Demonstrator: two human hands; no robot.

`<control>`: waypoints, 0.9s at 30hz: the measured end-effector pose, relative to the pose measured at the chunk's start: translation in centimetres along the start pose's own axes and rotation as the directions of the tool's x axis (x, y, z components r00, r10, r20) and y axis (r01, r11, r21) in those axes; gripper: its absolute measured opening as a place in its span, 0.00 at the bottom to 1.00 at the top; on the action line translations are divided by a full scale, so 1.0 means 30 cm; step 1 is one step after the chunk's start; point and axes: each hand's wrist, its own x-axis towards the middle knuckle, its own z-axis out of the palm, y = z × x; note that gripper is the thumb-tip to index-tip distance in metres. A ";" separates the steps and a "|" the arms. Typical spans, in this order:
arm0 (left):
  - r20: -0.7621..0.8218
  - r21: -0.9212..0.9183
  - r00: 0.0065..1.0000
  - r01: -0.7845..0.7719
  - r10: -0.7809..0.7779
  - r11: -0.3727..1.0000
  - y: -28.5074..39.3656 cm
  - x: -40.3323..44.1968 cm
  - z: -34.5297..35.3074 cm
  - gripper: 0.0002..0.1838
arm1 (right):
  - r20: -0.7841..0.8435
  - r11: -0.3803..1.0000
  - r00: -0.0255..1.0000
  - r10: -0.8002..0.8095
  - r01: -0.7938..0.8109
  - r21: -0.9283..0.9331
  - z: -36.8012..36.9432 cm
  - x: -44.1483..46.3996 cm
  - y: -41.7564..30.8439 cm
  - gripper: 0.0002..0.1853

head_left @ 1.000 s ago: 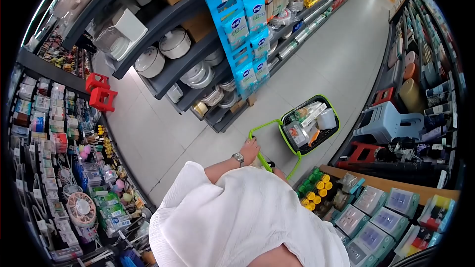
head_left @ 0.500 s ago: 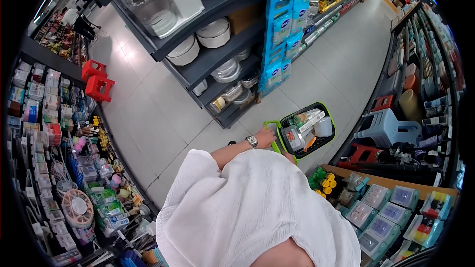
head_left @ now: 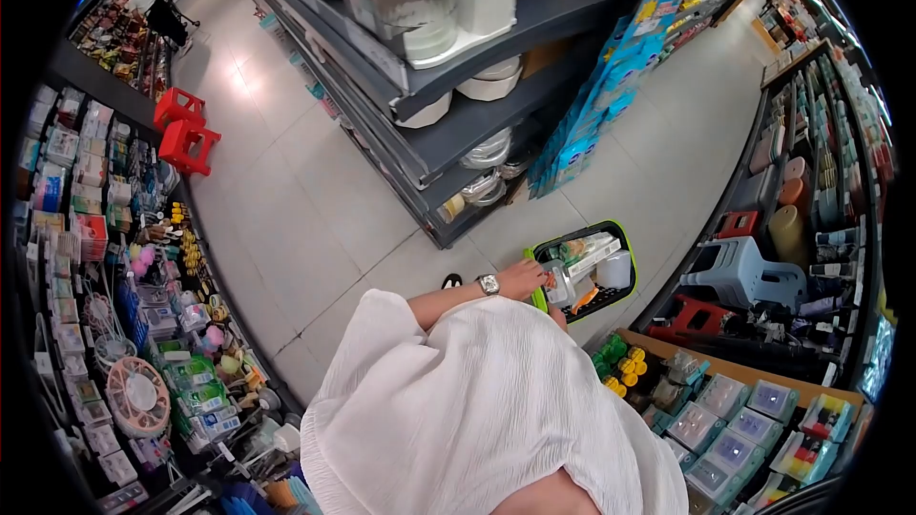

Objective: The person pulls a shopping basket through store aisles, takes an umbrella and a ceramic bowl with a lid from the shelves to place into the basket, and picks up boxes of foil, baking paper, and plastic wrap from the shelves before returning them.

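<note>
shopping basket (head_left: 608, 299) right of center — left hand (head_left: 523, 279) now at its near rim, fingers bent, grip unclear; right hand (head_left: 558, 317) mostly hidden, fingers unreadable. shelf unit (head_left: 458, 157) has shifted rightward — red stools (head_left: 189, 146) upper left.

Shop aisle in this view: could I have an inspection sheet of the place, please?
Surface: pale grey tiled floor.
Job's things: black mesh basket with bright-green rim, holding a clear plastic container, a whitish translucent container and other packages.
Clutter: small packaged goods crowd the left-hand rack.
Hands: left hand, wearing a wristwatch, at the basket's near end; right hand beside it, mostly hidden. Grips unclear.
Cables: nothing seen.
Surroundings: dark grey shelving, red plastic stools, blue-grey plastic stool.
</note>
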 end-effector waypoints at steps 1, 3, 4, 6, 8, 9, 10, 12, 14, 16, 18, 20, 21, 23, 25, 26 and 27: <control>-0.060 -0.029 0.998 -0.009 0.008 1.000 -0.005 -0.014 -0.021 0.18 | -0.020 0.999 1.000 0.024 -0.023 0.031 0.003 -0.010 -0.040 0.24; -0.120 -0.036 0.993 -0.025 0.021 0.999 -0.015 -0.052 -0.063 0.17 | -0.029 1.000 0.999 -0.019 0.019 -0.007 0.008 -0.031 -0.115 0.24; -0.049 -0.044 0.998 0.034 -0.036 0.998 -0.027 -0.069 -0.070 0.20 | -0.086 0.999 0.996 -0.031 0.034 0.032 0.016 -0.043 -0.156 0.23; 0.022 -0.054 0.995 0.099 -0.098 0.994 -0.043 -0.105 -0.070 0.22 | -0.136 0.997 0.990 -0.039 0.049 0.065 0.026 -0.067 -0.212 0.22; -0.046 -0.088 0.987 0.148 -0.152 0.985 -0.079 -0.138 -0.079 0.21 | -0.094 0.989 0.995 0.014 0.000 0.145 0.038 -0.060 -0.256 0.22; -0.052 -0.087 0.986 0.155 -0.160 0.984 -0.090 -0.154 -0.091 0.21 | -0.088 0.990 0.996 0.008 0.004 0.140 0.053 -0.050 -0.245 0.22; -0.038 -0.104 0.983 0.177 -0.182 0.979 -0.102 -0.164 -0.113 0.17 | -0.060 1.000 0.998 -0.020 0.021 0.022 0.070 -0.024 -0.216 0.23; -0.031 -0.127 0.977 0.205 -0.211 0.970 -0.123 -0.181 -0.160 0.14 | -0.023 0.993 0.999 -0.047 0.044 -0.107 0.103 0.025 -0.167 0.25; 0.219 -0.189 0.927 0.347 -0.305 0.919 -0.131 -0.195 -0.229 0.13 | -0.015 0.984 0.998 -0.053 0.050 -0.173 0.122 0.051 -0.146 0.25; 0.209 -0.208 0.917 0.380 -0.339 0.901 -0.123 -0.231 -0.290 0.13 | -0.056 0.986 0.991 -0.123 0.116 -0.115 0.116 0.041 -0.200 0.24; 0.235 -0.259 0.895 0.434 -0.380 0.863 -0.137 -0.279 -0.359 0.17 | -0.102 0.979 0.974 -0.201 0.196 -0.058 0.079 0.067 -0.279 0.24; 0.203 -0.395 0.886 0.463 -0.416 0.794 -0.112 -0.344 -0.476 0.18 | -0.191 0.942 0.923 -0.335 0.320 -0.107 0.045 0.091 -0.357 0.22; 0.185 -0.521 0.877 0.471 -0.444 0.712 -0.095 -0.376 -0.546 0.20 | -0.216 0.940 0.915 -0.339 0.320 -0.119 0.021 0.111 -0.412 0.19; 0.074 -0.590 0.855 0.453 -0.514 0.668 -0.061 -0.442 -0.685 0.20 | -0.309 0.926 0.875 -0.371 0.375 -0.049 -0.032 0.137 -0.569 0.14; -0.063 -0.685 0.817 0.383 -0.574 0.620 -0.028 -0.500 -0.838 0.16 | -0.325 0.927 0.872 -0.366 0.373 -0.043 -0.093 0.141 -0.759 0.13; -0.118 -0.690 0.777 0.383 -0.618 0.614 -0.002 -0.516 -0.930 0.15 | -0.299 0.936 0.897 -0.325 0.351 0.037 -0.117 0.144 -0.851 0.13; -0.178 -0.693 0.732 0.381 -0.658 0.612 0.019 -0.525 -1.024 0.14 | -0.317 0.915 0.883 -0.346 0.392 0.092 -0.130 0.153 -0.925 0.12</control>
